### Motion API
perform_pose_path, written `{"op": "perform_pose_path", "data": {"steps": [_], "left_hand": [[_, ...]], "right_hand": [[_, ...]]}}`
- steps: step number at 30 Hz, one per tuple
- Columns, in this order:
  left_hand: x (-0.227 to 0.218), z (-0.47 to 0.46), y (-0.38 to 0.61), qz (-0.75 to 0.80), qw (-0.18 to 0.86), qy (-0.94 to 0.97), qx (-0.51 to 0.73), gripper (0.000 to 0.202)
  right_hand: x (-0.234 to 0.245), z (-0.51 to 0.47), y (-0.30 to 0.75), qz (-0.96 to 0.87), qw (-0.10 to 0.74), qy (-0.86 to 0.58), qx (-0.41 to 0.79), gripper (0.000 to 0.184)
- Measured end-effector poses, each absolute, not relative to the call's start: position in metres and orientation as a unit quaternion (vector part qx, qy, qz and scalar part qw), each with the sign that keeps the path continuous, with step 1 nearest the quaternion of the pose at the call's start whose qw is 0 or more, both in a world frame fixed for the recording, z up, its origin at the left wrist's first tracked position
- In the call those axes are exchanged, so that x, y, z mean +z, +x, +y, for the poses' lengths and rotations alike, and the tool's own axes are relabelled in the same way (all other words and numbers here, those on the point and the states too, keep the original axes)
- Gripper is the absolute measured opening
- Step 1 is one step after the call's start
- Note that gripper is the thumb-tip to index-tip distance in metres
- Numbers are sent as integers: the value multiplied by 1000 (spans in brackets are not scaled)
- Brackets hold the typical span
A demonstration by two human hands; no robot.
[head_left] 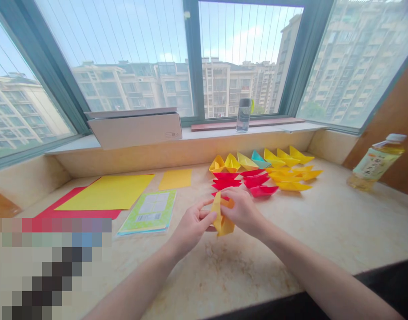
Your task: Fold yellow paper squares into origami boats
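Observation:
My left hand and my right hand both pinch a folded piece of yellow-orange origami paper, held upright just above the counter. Its inner folds are partly hidden by my fingers. Just beyond my right hand lie several red paper boats, and one is partly covered by my fingers. Behind them stand rows of yellow paper boats and one teal paper boat. To the left lie a yellow paper sheet on a red paper sheet, a small orange-yellow sheet, and a green paper pack.
The speckled stone counter runs along a window ledge. A cardboard box and a water bottle stand on the sill. A plastic tea bottle lies at the right. A pixelated patch covers the lower left.

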State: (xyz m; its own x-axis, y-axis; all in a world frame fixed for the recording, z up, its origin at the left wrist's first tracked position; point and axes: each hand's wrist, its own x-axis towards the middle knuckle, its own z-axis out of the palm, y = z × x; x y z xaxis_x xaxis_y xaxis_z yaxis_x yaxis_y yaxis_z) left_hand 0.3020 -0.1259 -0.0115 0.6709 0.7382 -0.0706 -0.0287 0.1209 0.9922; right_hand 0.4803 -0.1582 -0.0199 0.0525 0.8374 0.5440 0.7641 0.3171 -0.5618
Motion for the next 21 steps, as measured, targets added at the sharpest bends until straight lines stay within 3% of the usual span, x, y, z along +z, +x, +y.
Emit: {"op": "perform_pose_path", "data": {"steps": [8, 21], "left_hand": [[-13, -126, 304, 274, 686, 612, 283, 61], [-20, -123, 306, 300, 673, 607, 297, 56]], "right_hand": [[-14, -160, 483, -699, 414, -583, -12, 20], [-10, -161, 483, -729, 378, -569, -44, 11]]}}
